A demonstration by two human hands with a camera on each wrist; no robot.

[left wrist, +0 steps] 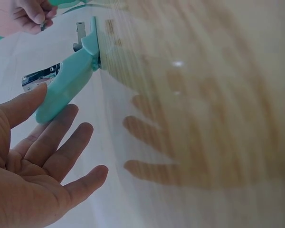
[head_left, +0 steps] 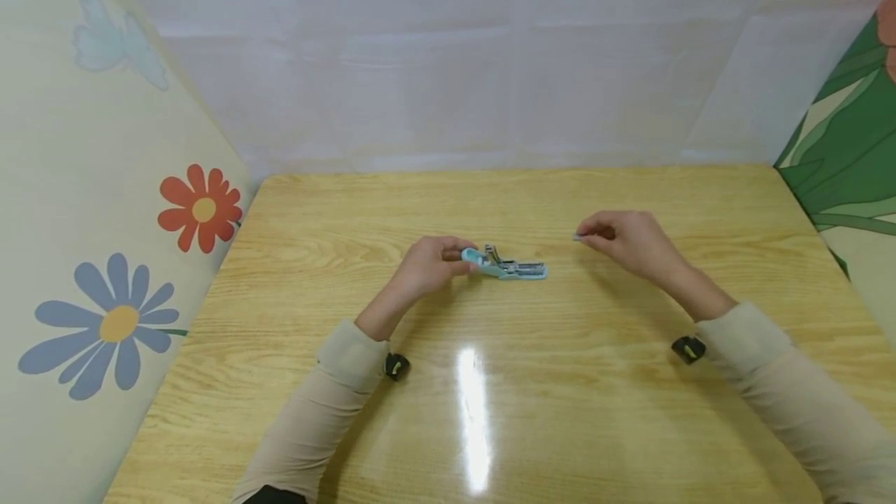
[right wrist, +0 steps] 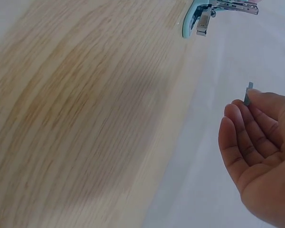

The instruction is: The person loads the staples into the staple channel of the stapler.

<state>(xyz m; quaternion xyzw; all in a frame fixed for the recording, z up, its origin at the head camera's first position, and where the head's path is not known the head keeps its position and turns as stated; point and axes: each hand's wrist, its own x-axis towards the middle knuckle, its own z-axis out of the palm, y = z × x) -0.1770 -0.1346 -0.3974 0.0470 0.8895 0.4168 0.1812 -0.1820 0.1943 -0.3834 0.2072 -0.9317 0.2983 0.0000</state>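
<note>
A turquoise stapler [head_left: 521, 274] lies opened on the table, its metal insides showing. My left hand [head_left: 428, 266] pinches its near-left end between thumb and fingers, while the remaining fingers spread free, as the left wrist view shows on the stapler body [left wrist: 71, 80]. To the right and apart from it, my right hand [head_left: 630, 243] pinches a small grey strip of staples [right wrist: 248, 94] between thumb and forefinger. Its other fingers curl loosely. The strip is held up in the air, clear of the stapler's metal parts [right wrist: 237, 5].
The glossy wood-grain table [head_left: 560, 411] reflects a bright streak of light. A white sheet [head_left: 448, 84] hangs behind its far edge. A flowered panel [head_left: 105, 201] stands on the left, and a leaf-patterned one [head_left: 854, 146] on the right.
</note>
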